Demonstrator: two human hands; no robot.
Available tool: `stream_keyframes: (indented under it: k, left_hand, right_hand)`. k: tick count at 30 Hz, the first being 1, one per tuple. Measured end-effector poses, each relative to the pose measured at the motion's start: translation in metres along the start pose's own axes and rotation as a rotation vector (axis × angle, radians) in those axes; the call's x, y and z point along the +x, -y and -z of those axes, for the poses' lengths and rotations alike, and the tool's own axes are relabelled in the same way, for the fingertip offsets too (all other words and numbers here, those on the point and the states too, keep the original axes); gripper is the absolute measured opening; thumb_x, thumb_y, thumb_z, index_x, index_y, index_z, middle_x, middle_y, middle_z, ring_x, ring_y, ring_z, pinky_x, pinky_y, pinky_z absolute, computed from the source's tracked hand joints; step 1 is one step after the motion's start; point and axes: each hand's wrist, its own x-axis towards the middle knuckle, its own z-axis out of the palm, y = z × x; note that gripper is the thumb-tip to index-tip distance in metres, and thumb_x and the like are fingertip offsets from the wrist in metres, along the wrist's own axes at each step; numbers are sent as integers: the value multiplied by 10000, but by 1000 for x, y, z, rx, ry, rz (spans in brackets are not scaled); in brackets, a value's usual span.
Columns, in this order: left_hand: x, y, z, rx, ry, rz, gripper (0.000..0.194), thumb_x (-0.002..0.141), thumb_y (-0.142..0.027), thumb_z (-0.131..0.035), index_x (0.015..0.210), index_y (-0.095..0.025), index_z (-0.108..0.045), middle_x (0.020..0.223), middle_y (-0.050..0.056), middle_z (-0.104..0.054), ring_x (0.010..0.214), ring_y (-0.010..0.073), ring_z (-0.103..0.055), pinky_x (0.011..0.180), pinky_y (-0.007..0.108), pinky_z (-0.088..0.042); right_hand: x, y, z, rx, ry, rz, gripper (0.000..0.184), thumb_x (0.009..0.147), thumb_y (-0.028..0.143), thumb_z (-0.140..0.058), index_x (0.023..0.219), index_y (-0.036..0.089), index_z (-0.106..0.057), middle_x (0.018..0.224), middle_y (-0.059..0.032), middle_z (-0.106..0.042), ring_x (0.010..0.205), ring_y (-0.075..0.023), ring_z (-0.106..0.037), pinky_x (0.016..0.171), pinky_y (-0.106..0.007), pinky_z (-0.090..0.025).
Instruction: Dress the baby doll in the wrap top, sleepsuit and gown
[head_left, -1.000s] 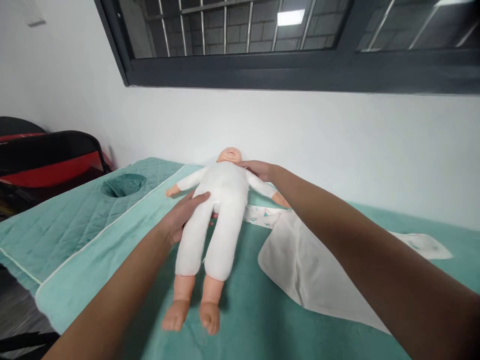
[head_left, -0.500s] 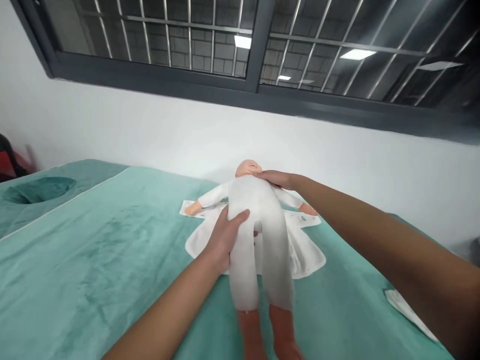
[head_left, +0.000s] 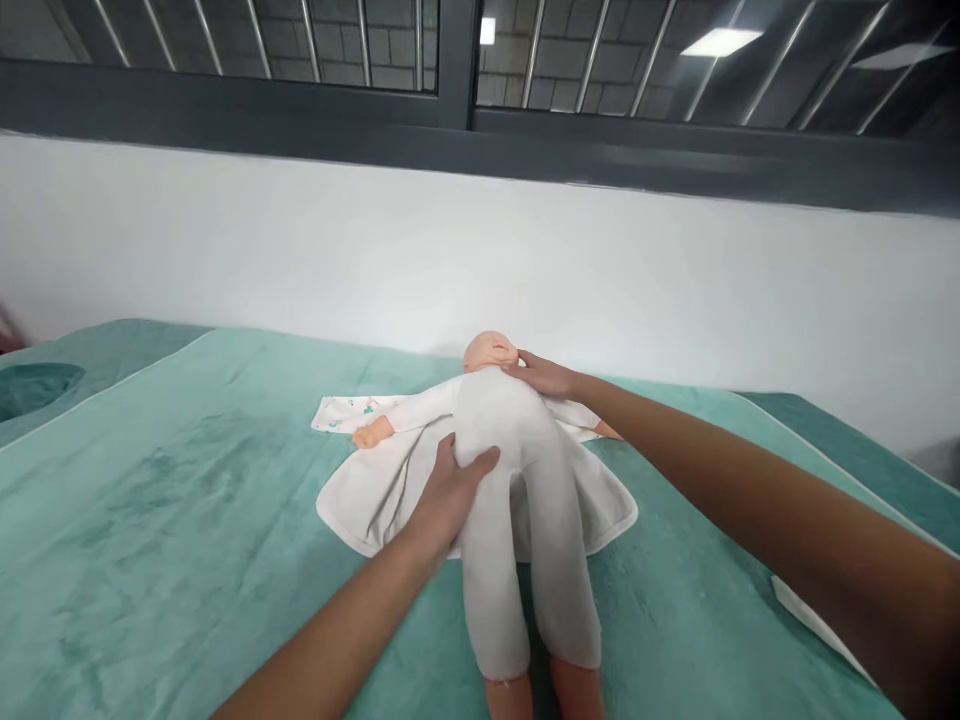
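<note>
A baby doll (head_left: 491,420) in a white long-legged suit lies face up, its head toward the wall and its lower legs cut off by the bottom edge. My left hand (head_left: 454,485) is closed round its hip and upper thigh, thumb on top. At the neck and shoulder, beside the head (head_left: 489,350), my right hand (head_left: 547,375) holds the doll, its fingers partly hidden. Under the doll a white garment (head_left: 360,500) is spread, with a small coloured print on its left sleeve (head_left: 349,410). The doll's arms stretch out over both sleeves.
A green plush cover (head_left: 187,520) lies beneath everything. At left is a round hollow (head_left: 37,388) in the green surface. Some white cloth (head_left: 821,625) shows beside my right forearm. The white wall (head_left: 300,250) and dark window frame (head_left: 360,120) stand behind.
My view has shifted and levelled a little. The doll's legs reach lower in view, and the garment's left side shows more. Both hands keep their places on the doll.
</note>
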Motion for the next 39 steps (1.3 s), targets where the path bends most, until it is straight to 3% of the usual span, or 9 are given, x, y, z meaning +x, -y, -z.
stream_keyframes:
  k: [4, 8, 12, 16, 21, 24, 28, 32, 39]
  left_hand:
    - [25, -13, 22, 401, -4, -76, 539, 789, -670, -498, 968, -175, -612, 820, 66, -681, 646, 193, -630, 552, 287, -479]
    - [47, -5, 37, 733, -91, -419, 394, 929, -448, -353, 803, -188, -623, 758, 36, -664, 716, 192, -613, 705, 318, -470]
    - [53, 10, 41, 1099, -161, -649, 279, 916, -235, -366, 938, -189, -640, 1023, 87, -667, 982, 233, -588, 830, 345, -456]
    - [54, 15, 48, 1321, -149, -687, 345, 850, -122, -375, 1081, -138, -631, 1043, 162, -655, 1012, 286, -580, 860, 403, -446]
    - [58, 14, 56, 1122, -157, -686, 312, 738, -80, -473, 950, -150, -691, 942, 185, -676, 968, 333, -593, 901, 460, -418]
    - [58, 10, 58, 1109, -153, -674, 308, 735, -63, -474, 928, -155, -695, 964, 193, -671, 1033, 340, -568, 925, 475, -395]
    - [58, 2, 65, 1341, -215, -674, 346, 811, -93, -429, 1085, -152, -632, 1151, 188, -612, 1138, 334, -495, 895, 480, -392]
    - [65, -4, 80, 1343, -346, -528, 336, 814, -243, -558, 1143, -178, -588, 1173, 167, -597, 1136, 340, -498, 883, 457, -400]
    - [77, -11, 109, 759, -358, -399, 117, 791, -237, -521, 815, -198, -630, 805, 55, -674, 757, 208, -607, 651, 286, -406]
  right_hand:
    - [0, -4, 17, -413, -141, -132, 736, 852, 722, -359, 1436, 273, -367, 1044, -73, -710, 933, -275, -648, 801, -379, -465]
    - [-2, 24, 9, -606, -320, 3, 471, 955, 529, -303, 1244, 253, -553, 964, -45, -705, 848, -225, -630, 751, -331, -430]
    - [14, 69, -44, -559, -196, 303, 323, 944, 393, -407, 1138, 224, -603, 1194, -58, -621, 1062, -209, -559, 841, -303, -411]
    - [40, 99, -97, -642, 78, 440, 348, 903, 436, -484, 1148, 217, -600, 1130, -89, -620, 1005, -251, -552, 762, -332, -416]
    - [56, 111, -119, -622, 158, 395, 310, 927, 414, -445, 1118, 241, -617, 986, -46, -655, 862, -227, -579, 673, -316, -393]
    - [52, 109, -116, -535, 46, 369, 292, 928, 403, -460, 1118, 249, -619, 1010, -42, -655, 930, -221, -574, 729, -313, -405]
    - [40, 103, -108, -252, -178, 334, 342, 935, 435, -463, 1212, 268, -574, 1202, -29, -614, 1091, -202, -531, 903, -322, -390]
    - [28, 104, -100, -142, -176, 314, 360, 915, 517, -474, 1177, 306, -602, 1187, -2, -617, 1098, -197, -522, 908, -321, -387]
    - [20, 109, -98, -209, -105, 281, 341, 878, 579, -499, 994, 312, -676, 971, -5, -631, 963, -190, -544, 823, -314, -382]
